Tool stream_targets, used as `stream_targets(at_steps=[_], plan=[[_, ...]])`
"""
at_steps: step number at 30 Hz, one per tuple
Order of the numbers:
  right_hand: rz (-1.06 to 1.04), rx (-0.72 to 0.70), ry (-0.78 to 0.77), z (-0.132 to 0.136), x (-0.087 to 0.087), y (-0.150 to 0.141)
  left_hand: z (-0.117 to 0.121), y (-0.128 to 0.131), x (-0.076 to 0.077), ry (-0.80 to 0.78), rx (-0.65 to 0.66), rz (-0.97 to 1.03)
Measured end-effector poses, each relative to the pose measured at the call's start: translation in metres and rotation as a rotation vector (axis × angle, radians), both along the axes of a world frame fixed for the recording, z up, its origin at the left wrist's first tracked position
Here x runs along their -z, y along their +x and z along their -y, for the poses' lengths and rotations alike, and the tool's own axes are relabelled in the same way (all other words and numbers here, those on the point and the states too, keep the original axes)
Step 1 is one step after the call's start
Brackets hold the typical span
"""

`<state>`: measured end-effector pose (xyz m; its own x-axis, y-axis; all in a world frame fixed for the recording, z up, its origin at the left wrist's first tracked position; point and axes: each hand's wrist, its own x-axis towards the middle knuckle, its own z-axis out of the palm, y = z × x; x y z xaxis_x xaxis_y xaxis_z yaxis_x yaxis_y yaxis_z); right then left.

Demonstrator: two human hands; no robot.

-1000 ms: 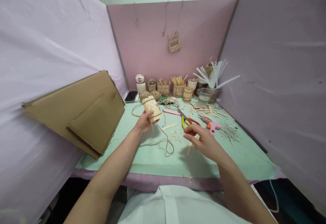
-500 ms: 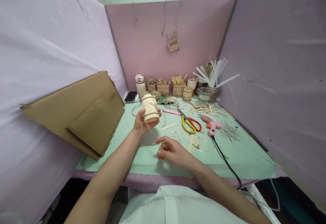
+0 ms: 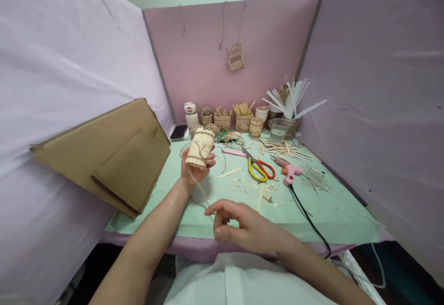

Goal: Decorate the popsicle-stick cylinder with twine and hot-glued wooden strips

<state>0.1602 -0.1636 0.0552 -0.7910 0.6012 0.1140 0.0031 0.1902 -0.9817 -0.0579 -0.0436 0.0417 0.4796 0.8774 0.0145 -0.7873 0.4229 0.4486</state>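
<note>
A small cup made of pale wooden sticks (image 3: 200,148), bound with bands of twine, is tilted in my left hand (image 3: 197,168), whose fingers wrap round it from below and behind. A loose length of twine (image 3: 198,186) hangs from that hand toward my right hand (image 3: 239,224). My right hand is raised over the front of the table, its index finger stretched out against the twine and its thumb apart from the fingers. Scissors with yellow and red handles (image 3: 258,168) lie on the table to the right of the cup.
A pink glue gun (image 3: 290,171) with a black cord lies at the right. Wooden sticks (image 3: 286,148) and shavings are scattered about. A cardboard panel (image 3: 118,152) leans at the left. Stick-filled containers (image 3: 243,122), a phone (image 3: 179,131) and a clear plastic cup (image 3: 277,131) stand toward the back.
The cup has tilted and turned in my left hand, showing a looped twine pattern. My right hand has come down and nearer to me, with the twine drawn along its index finger.
</note>
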Motion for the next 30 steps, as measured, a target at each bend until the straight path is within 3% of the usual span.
stream_targets(at_steps=[4,13,19,24,30], plan=[[-0.005,-0.038,0.019,-0.002,0.002,0.002,-0.003,-0.002,0.003,0.001,-0.016,-0.013],[0.085,0.047,0.003,-0.005,-0.004,0.007,-0.005,-0.001,0.005,0.079,-0.044,-0.13],[0.133,0.027,0.048,-0.009,-0.001,0.008,-0.006,-0.001,0.007,0.107,-0.09,-0.227],[0.263,0.038,0.236,-0.018,0.005,0.011,-0.007,0.005,0.007,0.126,-0.103,-0.264],[0.477,0.248,0.514,-0.028,0.015,0.015,-0.012,0.016,0.013,0.108,-0.239,-0.385]])
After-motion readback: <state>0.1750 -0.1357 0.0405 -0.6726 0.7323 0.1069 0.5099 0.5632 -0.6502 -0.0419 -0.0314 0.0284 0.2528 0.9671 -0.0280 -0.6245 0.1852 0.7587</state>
